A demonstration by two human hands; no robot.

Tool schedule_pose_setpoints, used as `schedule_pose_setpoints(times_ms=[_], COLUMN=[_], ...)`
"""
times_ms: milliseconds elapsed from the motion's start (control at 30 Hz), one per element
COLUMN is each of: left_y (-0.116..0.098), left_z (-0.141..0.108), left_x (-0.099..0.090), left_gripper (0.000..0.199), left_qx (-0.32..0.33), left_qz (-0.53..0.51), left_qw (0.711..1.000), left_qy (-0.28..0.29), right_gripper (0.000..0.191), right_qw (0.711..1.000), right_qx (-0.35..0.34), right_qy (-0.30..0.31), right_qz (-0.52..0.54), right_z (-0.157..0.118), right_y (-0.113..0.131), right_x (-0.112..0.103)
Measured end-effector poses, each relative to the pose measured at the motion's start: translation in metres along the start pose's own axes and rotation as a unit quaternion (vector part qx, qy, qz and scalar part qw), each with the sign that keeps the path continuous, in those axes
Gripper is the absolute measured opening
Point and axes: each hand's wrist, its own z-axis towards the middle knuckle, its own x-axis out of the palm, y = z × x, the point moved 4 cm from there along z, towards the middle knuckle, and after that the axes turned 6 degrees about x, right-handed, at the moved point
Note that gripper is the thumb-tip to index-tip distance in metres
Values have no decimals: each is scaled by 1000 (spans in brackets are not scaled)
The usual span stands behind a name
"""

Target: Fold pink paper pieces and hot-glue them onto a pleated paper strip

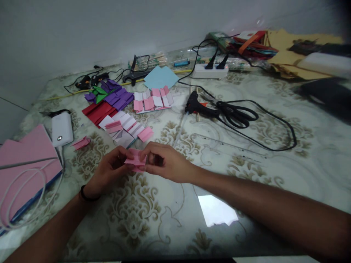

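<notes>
Between my two hands, above the patterned tabletop, is a small folded piece of pink paper (135, 159). My left hand (113, 164) pinches its left side with thumb and fingers, a black band around the wrist. On the paper's right side, my right hand (161, 160) grips it between thumb and fingertips. Just beyond the hands lie folded white and pink papers (127, 126). A single pink folded piece (81, 143) rests to the left. Farther back sit another pink and white group (153, 100), red folded paper (100, 111) and purple folded papers (117, 96).
A black glue gun (201, 106) with a coiled cord lies right of centre, near a clear ruler (227, 143). Behind it stands a white power strip (210, 71). At left are a white power bank (62, 128), its cable and pink sheets (33, 153). Light blue paper (161, 77) lies at the back.
</notes>
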Motion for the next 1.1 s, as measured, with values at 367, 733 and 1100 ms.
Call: schedule_pose_setpoints(times_ms=[367,733,1100], left_y=[0,1,0], left_z=[-2,-2,-4], left_x=[-4,-5,-2], left_gripper=[31,34,33], left_qx=[17,17,42], left_qz=[98,176,221], left_qw=[995,984,972], left_qy=[-9,-34,-65], right_gripper=[21,21,24], right_qw=[999,999,997], right_qx=[-29,25,70], right_qy=[-16,-4,-3], right_qz=[-39,-19,-13], right_z=[0,1,1], right_y=[2,-2,-7], right_x=[-1,0,2])
